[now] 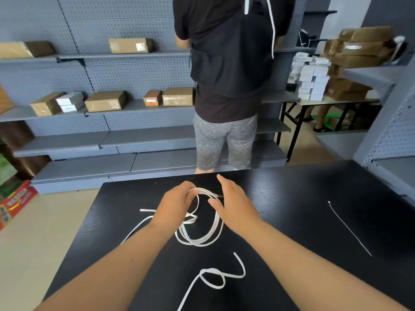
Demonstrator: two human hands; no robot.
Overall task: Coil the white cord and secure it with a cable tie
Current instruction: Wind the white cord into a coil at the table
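The white cord (203, 240) hangs in several loops over the black table (303, 209). My left hand (174, 204) grips the top of the loops, fingers curled round them. My right hand (233, 204) is beside the coil's right side, thumb touching the strands and fingers stretched forward. Loose lengths of the cord trail to the left and curl on the table close to me. A thin white cable tie (349, 227) lies straight on the table to the right, apart from both hands.
A person in a black top and grey shorts (226, 86) stands just beyond the table's far edge, facing grey shelves (101, 104) with cardboard boxes. A folding table with white boxes (312, 79) is at the right. Colourful cartons (15, 198) sit on the floor at left.
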